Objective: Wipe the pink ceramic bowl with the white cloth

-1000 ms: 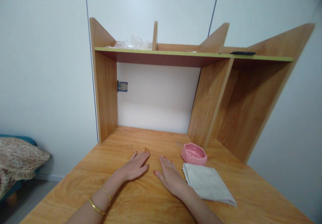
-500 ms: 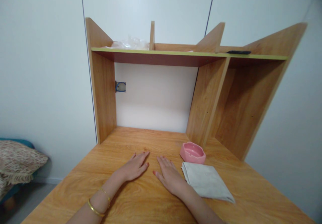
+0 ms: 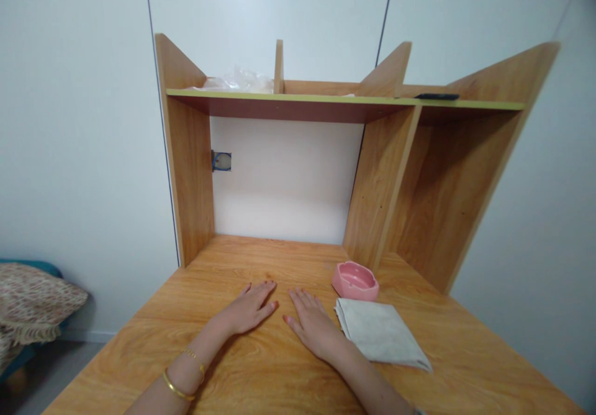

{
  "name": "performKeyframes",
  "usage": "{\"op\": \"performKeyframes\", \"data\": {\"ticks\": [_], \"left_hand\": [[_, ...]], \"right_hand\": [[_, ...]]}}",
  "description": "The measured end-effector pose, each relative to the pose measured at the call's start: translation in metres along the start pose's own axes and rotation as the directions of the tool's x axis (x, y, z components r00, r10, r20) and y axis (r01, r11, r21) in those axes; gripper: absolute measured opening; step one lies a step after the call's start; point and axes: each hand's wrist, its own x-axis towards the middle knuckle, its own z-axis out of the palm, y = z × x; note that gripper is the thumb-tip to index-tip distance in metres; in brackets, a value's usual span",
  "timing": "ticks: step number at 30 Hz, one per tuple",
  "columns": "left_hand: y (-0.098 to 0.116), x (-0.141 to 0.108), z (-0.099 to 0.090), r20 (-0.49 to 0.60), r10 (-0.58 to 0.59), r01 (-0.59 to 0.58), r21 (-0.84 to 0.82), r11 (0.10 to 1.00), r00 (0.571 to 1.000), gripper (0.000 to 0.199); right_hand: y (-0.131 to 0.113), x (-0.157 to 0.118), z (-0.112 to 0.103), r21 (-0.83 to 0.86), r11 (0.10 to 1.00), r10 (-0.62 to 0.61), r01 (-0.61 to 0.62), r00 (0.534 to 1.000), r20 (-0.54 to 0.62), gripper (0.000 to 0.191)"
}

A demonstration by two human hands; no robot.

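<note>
Left hand (image 3: 246, 310) and right hand (image 3: 317, 327), palms down, fingers slightly spread, lay flat on the table (image 3: 265, 374), seemingly for support, near a folded cloth (image 3: 382, 333) beside a pink dish (image 3: 354, 291).

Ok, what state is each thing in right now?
Left hand: palm down on desk, empty
Right hand: palm down, empty
Pink dish: upright, open-topped
Cloth: folded, flat
Clear plastic: crumpled, on shelf
Wall box: looks uncovered, blue wire showing
Blanket: draped, fringed edge
Black object: lying flat

gold bangle (image 3: 179, 392) and bracelet (image 3: 190, 354) circle left wrist (image 3: 205, 343); nails (image 3: 285, 318) are reddish.
</note>
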Motion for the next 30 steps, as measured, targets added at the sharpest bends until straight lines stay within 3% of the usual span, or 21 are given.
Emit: {"op": "performKeyframes", "data": {"ticks": [12,19,30], "left_hand": [[-0.0029,0.0015,0.0031,-0.036,0.015,-0.014,0.031,0.999,0.999,0.067],[0.002,-0.0006,-0.0026,0.056,0.001,-0.006,0.089,0.996,0.998,0.062],[0.0022,-0.0002,-0.0039,0.067,-0.005,-0.001,0.094,0.996,0.998,0.063]], "right_hand": [[-0.0045,-0.0007,-0.0031,-0.028,1.0,-0.004,0.004,1.0,-0.006,0.057],[-0.005,-0.0008,-0.0025,-0.041,0.999,0.002,-0.003,1.0,-0.019,0.056],[-0.0045,-0.0005,-0.0026,-0.064,0.998,-0.004,0.004,1.0,0.0,0.058]]}}
